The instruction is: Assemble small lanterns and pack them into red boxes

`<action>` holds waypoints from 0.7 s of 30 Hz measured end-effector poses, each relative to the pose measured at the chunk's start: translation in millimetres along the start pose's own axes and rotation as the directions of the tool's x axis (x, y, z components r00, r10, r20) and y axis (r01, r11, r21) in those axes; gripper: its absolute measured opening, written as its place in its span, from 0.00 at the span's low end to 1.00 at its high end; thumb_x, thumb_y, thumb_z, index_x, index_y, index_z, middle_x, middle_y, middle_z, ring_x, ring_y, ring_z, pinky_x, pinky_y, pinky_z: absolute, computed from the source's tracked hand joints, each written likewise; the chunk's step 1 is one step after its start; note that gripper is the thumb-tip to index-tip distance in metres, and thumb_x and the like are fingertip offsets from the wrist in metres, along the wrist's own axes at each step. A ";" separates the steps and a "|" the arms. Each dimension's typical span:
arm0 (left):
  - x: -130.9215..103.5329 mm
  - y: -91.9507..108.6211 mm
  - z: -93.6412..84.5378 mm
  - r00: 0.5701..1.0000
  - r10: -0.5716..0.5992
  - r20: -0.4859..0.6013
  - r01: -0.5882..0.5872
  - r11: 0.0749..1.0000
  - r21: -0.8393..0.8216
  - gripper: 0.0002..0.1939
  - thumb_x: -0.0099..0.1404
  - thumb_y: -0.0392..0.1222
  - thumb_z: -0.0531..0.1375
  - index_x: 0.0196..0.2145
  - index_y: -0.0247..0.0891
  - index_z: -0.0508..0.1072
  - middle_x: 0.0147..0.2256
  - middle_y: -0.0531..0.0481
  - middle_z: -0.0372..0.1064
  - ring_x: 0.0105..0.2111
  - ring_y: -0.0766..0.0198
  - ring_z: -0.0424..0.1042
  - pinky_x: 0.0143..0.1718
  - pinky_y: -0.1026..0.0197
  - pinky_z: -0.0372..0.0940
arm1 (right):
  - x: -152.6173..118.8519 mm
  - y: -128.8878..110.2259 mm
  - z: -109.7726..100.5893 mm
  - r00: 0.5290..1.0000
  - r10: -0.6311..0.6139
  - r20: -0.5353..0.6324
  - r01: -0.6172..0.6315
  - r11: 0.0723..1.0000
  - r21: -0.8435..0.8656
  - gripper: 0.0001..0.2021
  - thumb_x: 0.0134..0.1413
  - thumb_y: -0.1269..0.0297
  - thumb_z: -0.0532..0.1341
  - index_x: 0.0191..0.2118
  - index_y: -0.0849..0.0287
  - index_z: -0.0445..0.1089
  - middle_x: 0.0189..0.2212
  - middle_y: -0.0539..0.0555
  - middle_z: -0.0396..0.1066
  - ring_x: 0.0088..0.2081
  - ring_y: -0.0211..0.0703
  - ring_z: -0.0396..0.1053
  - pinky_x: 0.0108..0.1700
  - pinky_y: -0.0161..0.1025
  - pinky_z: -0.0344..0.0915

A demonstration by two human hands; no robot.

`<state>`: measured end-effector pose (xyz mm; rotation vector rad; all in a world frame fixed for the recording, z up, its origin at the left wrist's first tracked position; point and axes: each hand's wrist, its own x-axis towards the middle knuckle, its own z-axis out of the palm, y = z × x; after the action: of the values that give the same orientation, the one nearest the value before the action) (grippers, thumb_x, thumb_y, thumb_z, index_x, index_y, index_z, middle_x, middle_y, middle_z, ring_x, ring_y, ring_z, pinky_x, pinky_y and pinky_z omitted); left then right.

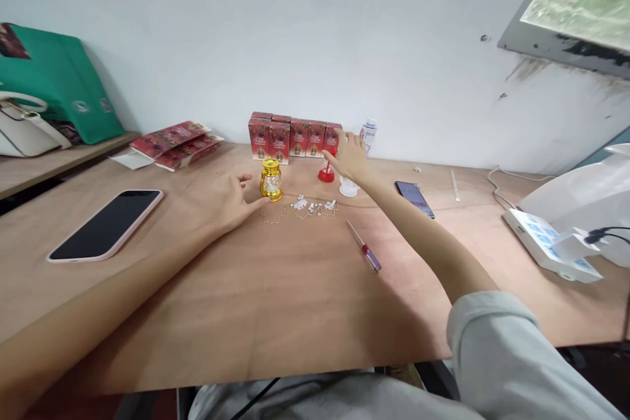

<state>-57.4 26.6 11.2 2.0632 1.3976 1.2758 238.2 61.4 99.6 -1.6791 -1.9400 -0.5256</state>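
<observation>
My left hand [233, 200] rests low over the table with its thumb and fingers apart, beside a small gold lantern [271, 180] with a clear middle. The thumb tip is close to the lantern's base; I cannot tell whether it touches. My right hand [350, 156] reaches farther out, fingers and thumb spread around the upper part of a small red lantern [326, 174], which it partly hides. Beneath that hand stands a white lantern-like piece [348, 188], also partly covered. Small white parts [315, 206] and thin bent wires [273, 219] lie between the hands.
A screwdriver [364, 247] lies in front. Red boxes [279, 143] and a bottle [369, 133] stand against the wall. Flattened red boxes [172, 143] and a pink-edged phone [105, 226] are left; a dark phone [414, 199] and power strip [551, 246] are right.
</observation>
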 end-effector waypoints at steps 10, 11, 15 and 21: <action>-32.2 48.4 7.5 0.725 0.524 0.448 -0.672 0.681 0.291 0.12 0.64 0.44 0.52 0.43 0.41 0.69 0.45 0.47 0.70 0.46 0.58 0.65 0.47 0.54 0.55 | 42.9 3.8 17.5 0.877 -0.019 0.480 -0.033 0.994 0.100 0.20 0.48 0.63 0.63 0.47 0.65 0.65 0.46 0.65 0.69 0.48 0.56 0.67 0.46 0.46 0.63; -31.7 50.9 12.5 0.725 0.514 0.459 -0.668 0.686 0.288 0.14 0.64 0.44 0.51 0.45 0.41 0.69 0.47 0.47 0.69 0.47 0.58 0.65 0.49 0.54 0.54 | 40.6 5.5 14.6 0.875 -0.053 0.481 -0.008 0.992 0.124 0.20 0.47 0.64 0.64 0.46 0.64 0.65 0.46 0.63 0.69 0.48 0.55 0.67 0.47 0.45 0.63; -26.7 57.1 31.4 0.742 0.462 0.487 -0.639 0.707 0.303 0.14 0.65 0.43 0.49 0.44 0.41 0.71 0.47 0.48 0.70 0.49 0.58 0.64 0.50 0.52 0.52 | 29.3 4.9 1.6 0.827 -0.292 0.480 0.118 0.926 0.359 0.21 0.44 0.65 0.66 0.47 0.60 0.65 0.48 0.57 0.69 0.49 0.50 0.66 0.52 0.44 0.60; -23.9 62.5 41.5 0.718 0.476 0.508 -0.668 0.675 0.313 0.13 0.67 0.41 0.49 0.36 0.41 0.73 0.34 0.48 0.72 0.40 0.60 0.66 0.47 0.54 0.52 | 9.4 2.5 -16.2 0.801 -0.396 0.450 0.124 0.844 0.521 0.26 0.49 0.59 0.62 0.54 0.59 0.59 0.52 0.57 0.66 0.48 0.47 0.66 0.50 0.44 0.64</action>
<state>9.1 -14.6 20.3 3.0872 0.9368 0.6347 241.9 59.4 118.1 -1.3160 -2.4730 0.3785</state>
